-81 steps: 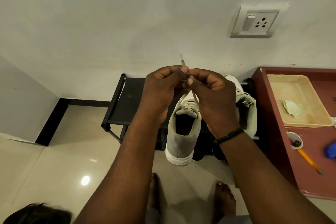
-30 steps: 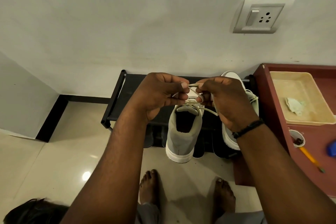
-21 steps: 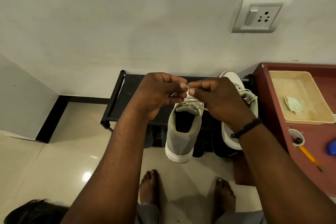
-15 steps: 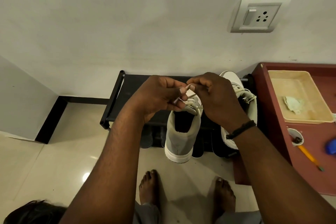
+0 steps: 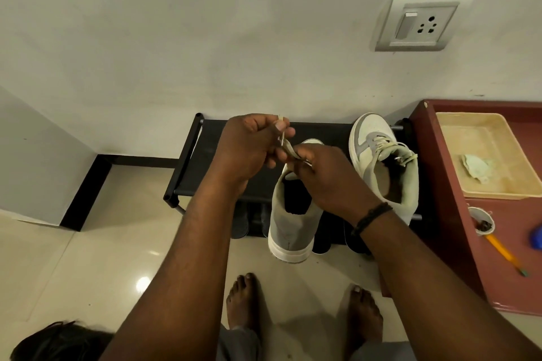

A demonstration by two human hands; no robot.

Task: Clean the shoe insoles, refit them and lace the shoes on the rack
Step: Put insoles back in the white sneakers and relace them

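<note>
A grey and white sneaker [image 5: 289, 231] stands on the black shoe rack [image 5: 205, 161], heel towards me and overhanging the front edge. My left hand [image 5: 249, 149] pinches the end of its pale lace [image 5: 286, 145] just above the tongue. My right hand [image 5: 328, 179] pinches the same lace lower down, over the shoe's opening. The second sneaker [image 5: 381, 164] sits to the right on the rack with its laces loose. The insoles cannot be seen.
A dark red table [image 5: 457, 228] stands right of the rack, carrying a beige tray [image 5: 475, 138] with a crumpled cloth [image 5: 476, 168], a small cup [image 5: 481, 220] and an orange pencil [image 5: 504, 255]. Dark shoes sit on the rack's lower shelf. My bare feet stand on the tiled floor.
My left hand has risen and drawn the lace end upward. My right hand has dropped lower onto the shoe, so the second sneaker is now uncovered.
</note>
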